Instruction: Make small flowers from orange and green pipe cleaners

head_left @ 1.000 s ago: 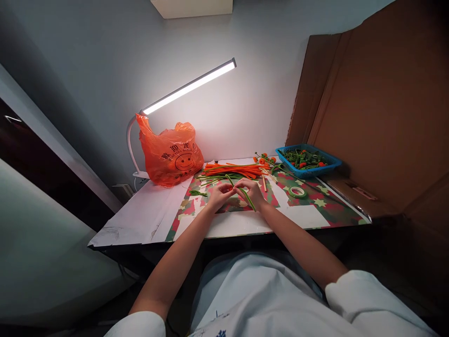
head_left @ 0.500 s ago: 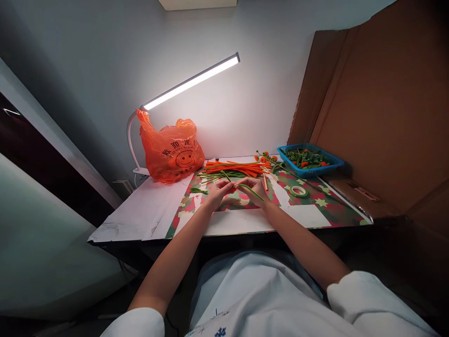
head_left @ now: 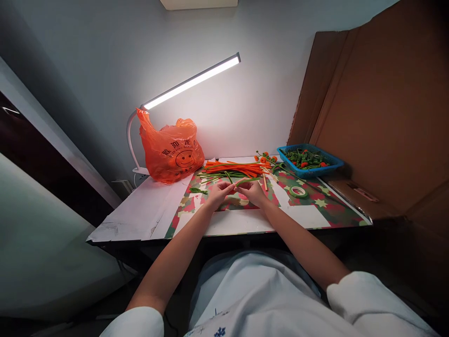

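Observation:
My left hand (head_left: 220,193) and my right hand (head_left: 253,192) meet above the middle of the table, fingertips pinched together. Between them is a green pipe cleaner (head_left: 247,180); one green length slants up past the left fingers and another arches out over the right fingers. Whether these are one piece or two is hidden by the fingers. Just behind my hands lies a pile of orange pipe cleaners (head_left: 238,167), with green pipe cleaners (head_left: 213,176) along its near side. A small looped green piece (head_left: 198,190) rests left of my left hand.
A roll of green tape (head_left: 298,192) lies to the right, near a thin pale stick (head_left: 265,182). Orange flowers (head_left: 267,158) sit at the back beside a blue basket (head_left: 308,172) of green and orange pieces. An orange plastic bag (head_left: 171,152) and a lamp (head_left: 192,80) stand back left.
The green length at my right hand has swung from lying down across the hand to arching up beyond the fingers. Both hands stay in nearly the same place, still pinched together.

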Demonstrator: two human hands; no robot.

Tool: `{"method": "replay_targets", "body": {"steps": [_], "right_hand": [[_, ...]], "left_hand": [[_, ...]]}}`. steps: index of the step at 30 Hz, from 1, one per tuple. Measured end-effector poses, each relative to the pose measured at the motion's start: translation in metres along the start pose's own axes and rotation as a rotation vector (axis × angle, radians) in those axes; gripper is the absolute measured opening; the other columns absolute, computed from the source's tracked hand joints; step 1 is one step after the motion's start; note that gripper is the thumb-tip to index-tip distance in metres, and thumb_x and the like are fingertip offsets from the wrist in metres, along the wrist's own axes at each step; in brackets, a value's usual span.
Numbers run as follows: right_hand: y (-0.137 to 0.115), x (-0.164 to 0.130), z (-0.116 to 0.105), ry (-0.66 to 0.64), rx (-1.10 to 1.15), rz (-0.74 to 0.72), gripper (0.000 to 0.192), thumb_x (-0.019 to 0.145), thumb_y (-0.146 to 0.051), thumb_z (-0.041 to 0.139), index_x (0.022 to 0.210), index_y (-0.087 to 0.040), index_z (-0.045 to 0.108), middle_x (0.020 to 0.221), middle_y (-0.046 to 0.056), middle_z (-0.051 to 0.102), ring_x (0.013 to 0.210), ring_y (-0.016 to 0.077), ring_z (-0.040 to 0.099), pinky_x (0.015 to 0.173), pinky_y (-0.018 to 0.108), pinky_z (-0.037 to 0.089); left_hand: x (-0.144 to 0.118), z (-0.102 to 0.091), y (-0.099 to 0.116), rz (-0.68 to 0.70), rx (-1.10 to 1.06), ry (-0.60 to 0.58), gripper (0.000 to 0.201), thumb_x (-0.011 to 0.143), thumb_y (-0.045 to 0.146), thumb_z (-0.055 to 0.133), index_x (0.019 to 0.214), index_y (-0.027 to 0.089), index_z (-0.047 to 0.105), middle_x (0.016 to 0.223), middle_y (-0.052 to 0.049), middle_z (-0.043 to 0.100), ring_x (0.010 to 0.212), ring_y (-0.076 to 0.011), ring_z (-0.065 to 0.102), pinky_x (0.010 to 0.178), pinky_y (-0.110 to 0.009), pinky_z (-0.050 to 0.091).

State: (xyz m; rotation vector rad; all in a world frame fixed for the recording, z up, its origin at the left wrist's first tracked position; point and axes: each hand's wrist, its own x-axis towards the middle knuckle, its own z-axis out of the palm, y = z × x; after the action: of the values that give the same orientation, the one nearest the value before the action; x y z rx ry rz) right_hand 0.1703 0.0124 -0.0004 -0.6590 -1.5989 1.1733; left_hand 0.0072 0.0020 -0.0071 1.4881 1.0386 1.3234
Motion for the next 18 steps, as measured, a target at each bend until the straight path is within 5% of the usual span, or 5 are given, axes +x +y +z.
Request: {"method": "replay_targets", "body": {"steps": [7, 18], "right_hand": [[0.004, 0.001, 0.007, 0.054, 0.103, 0.023, 0.033, 0.057, -0.045, 0.080, 0.074, -0.020, 0.066, 0.078, 0.004, 0.069, 0.075, 0.0189, 0.064, 0.077, 0.035, 0.053], [0.013, -0.005, 0.011, 0.268, -0.315, -0.286, 0.011, 0.078, -0.032, 0.065, 0.076, -0.026, 0.074, 0.081, 0.004, 0.072, 0.080, 0.0226, 0.064, 0.079, 0.039, 0.050]], "left_hand": [[0.003, 0.002, -0.003, -0.031, -0.105, 0.058, 0.039, 0.060, 0.050, 0.079, 0.069, 0.014, 0.066, 0.065, -0.002, 0.066, 0.061, -0.0127, 0.061, 0.066, -0.029, 0.053], [0.007, 0.001, -0.010, -0.060, -0.163, 0.093, 0.042, 0.056, 0.050, 0.081, 0.073, 0.013, 0.069, 0.071, -0.005, 0.069, 0.068, -0.0157, 0.065, 0.075, -0.034, 0.056]]}}
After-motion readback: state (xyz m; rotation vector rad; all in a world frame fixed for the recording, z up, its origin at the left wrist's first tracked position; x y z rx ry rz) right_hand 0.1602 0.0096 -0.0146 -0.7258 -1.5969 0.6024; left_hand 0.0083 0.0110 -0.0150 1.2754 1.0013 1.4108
